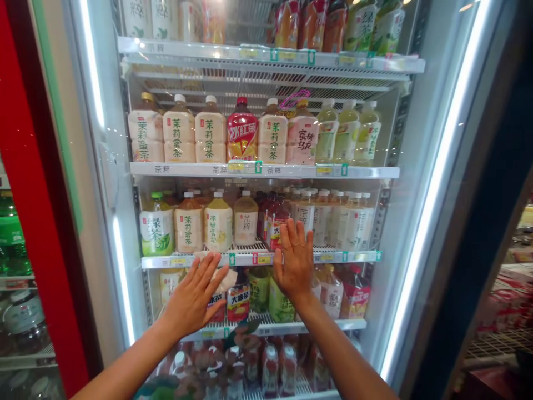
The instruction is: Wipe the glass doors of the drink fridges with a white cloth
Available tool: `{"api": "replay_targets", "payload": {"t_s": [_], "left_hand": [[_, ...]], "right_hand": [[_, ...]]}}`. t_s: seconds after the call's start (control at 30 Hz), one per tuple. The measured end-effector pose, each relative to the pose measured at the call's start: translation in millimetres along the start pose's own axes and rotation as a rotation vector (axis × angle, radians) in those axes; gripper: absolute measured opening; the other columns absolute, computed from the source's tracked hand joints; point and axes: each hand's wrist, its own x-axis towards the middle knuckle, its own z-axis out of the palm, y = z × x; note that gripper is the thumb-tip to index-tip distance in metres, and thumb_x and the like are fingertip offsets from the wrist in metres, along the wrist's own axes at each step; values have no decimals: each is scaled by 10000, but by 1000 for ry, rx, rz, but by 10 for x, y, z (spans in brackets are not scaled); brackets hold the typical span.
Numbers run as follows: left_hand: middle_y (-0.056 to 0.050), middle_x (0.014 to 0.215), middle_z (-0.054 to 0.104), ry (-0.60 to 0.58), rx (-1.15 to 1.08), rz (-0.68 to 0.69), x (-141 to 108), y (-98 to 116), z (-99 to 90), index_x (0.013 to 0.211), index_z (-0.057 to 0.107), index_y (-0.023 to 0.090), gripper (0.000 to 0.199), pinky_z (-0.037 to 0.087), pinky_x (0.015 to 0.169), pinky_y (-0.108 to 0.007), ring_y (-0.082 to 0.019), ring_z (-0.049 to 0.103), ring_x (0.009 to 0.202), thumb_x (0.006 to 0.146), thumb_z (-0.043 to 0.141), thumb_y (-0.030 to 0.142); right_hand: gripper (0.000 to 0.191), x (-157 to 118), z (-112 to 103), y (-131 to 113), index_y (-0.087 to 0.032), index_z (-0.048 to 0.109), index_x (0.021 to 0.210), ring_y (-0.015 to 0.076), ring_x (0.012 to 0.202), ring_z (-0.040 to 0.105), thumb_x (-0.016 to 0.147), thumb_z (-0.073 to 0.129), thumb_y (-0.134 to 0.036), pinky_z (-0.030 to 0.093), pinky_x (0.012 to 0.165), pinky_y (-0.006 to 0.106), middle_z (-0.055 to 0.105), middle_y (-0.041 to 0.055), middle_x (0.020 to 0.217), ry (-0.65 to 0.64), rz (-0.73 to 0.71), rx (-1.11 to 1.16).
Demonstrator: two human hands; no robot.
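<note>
My left hand (pixel 195 294) lies flat with its fingers extended, holding a pale cloth (pixel 227 279) under it against the glass door (pixel 250 214) of a drinks fridge. Parts of the cloth stick out above the fingertips and beside the thumb side; the rest is hidden by the hand. To the right, my right hand (pixel 295 264) is spread on or just before the glass, with nothing seen in it. Behind the glass, shelves hold bottled drinks, among them a green tea bottle (pixel 156 225) and a red-labelled bottle (pixel 242 130).
Bright light strips run down the left (pixel 91 64) and right (pixel 435 194) sides of the door. A red panel (pixel 39 183) stands at the left, with more bottles beyond it. A wire rack (pixel 499 347) with packages is at the far right. Reflections show on the glass.
</note>
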Motion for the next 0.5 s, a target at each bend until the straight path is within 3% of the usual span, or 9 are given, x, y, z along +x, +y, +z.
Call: {"api": "replay_targets", "payload": {"t_s": [0.2,0.37,0.5], "left_hand": [[-179,1740,-22,90,14,-256,195,-63,-28,1648,108,114,908,192,1305,-577,-351,-5,1623,961,574,479],[-128,1748,42,30,-29,-21,87,237,89,1646,177,139,939,104,1337,-447,-292,60,1628,926,581,587],[-164,1741,57,46,-3,-89,376,195,46,1642,177,108,909,128,1330,-485,-315,45,1628,949,566,548]], "right_hand": [[750,-7,1,-1,-201,188,1665,271,1602,217,974,472,-136,200,1309,580,283,83,1706,18,-13,9],[747,-5,-16,-14,-221,194,1664,277,1594,245,977,471,-129,218,1301,599,296,74,1702,15,-9,21],[747,-1,-32,-25,-203,194,1663,284,1594,245,974,472,-123,227,1298,604,305,78,1697,19,-10,34]]}}
